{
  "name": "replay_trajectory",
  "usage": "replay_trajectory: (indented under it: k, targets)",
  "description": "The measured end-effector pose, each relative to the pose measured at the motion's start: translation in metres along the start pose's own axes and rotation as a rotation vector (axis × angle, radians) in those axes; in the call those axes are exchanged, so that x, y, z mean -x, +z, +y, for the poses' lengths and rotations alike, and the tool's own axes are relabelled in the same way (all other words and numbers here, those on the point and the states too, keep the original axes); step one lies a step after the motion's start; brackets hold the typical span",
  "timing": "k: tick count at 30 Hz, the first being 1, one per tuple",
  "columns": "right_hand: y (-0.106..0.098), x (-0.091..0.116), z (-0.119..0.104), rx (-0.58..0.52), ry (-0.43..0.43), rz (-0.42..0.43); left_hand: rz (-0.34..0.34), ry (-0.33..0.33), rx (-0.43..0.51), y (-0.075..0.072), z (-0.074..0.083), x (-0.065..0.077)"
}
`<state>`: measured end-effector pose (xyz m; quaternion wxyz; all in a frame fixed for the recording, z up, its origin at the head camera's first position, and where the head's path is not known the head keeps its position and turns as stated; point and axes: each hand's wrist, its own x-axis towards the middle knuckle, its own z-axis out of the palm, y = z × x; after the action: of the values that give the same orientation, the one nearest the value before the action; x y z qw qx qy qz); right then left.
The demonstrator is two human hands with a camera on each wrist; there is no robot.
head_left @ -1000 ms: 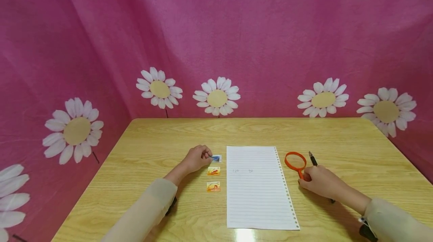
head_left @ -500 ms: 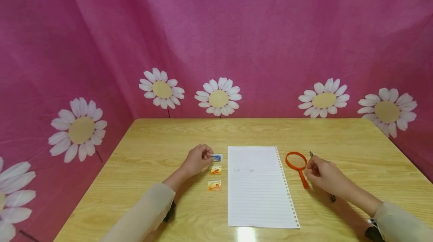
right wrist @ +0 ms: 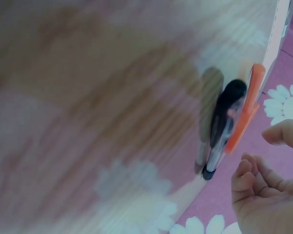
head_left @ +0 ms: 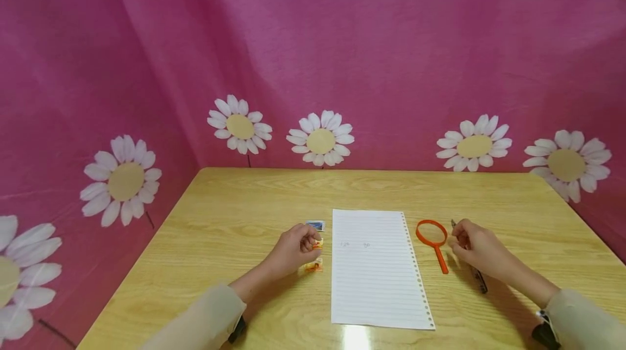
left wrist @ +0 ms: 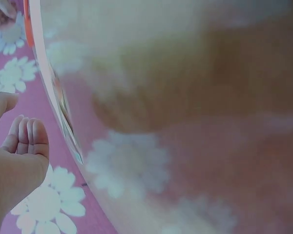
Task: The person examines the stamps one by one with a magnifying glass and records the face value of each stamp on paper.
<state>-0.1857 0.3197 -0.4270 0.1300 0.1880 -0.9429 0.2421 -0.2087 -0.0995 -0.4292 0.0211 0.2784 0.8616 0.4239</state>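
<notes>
My left hand [head_left: 294, 249] is over the middle of three small stamp-like picture cards, its fingers loosely bent. That orange-yellow card [head_left: 319, 243] is partly hidden by the fingertips. Just beyond it lies a blue card [head_left: 315, 225], and nearer me another orange-yellow card [head_left: 314, 266]. In the left wrist view a gap shows between thumb and fingers. My right hand [head_left: 484, 247] hovers over a black pen [head_left: 480, 281], hiding the pen's middle. Its fingers curl loosely, with thumb and fingertips apart in the right wrist view. An orange-red magnifying glass [head_left: 442, 260] lies just left of it.
Between the hands lies a lined, hole-punched sheet of paper [head_left: 379, 285] with faint handwritten numbers. The wooden table [head_left: 264, 192] ends at a pink curtain [head_left: 391, 56] printed with white daisies.
My left hand has moved from the blue card toward me, onto the middle orange-yellow one. My right hand has left the magnifying glass handle and shifted right, over the pen.
</notes>
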Motion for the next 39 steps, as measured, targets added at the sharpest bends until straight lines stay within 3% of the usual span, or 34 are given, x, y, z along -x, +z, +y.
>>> replay_trajectory:
  k: [9, 17, 25, 39]
  targets:
    - [-0.003, -0.005, 0.013, 0.031, 0.011, -0.026, -0.095, 0.03, 0.029, 0.01, 0.019, 0.023]
    - [-0.003, -0.011, 0.024, 0.062, 0.053, -0.064, -0.198, -0.013, 0.078, 0.021, 0.032, 0.041]
    - [-0.001, -0.015, 0.031, 0.082, 0.099, -0.113, -0.27, 0.026, 0.01, 0.031, 0.038, 0.048]
    - [0.007, -0.016, 0.033, 0.106, 0.051, -0.086, -0.329, 0.031, -0.103, 0.034, 0.04, 0.051]
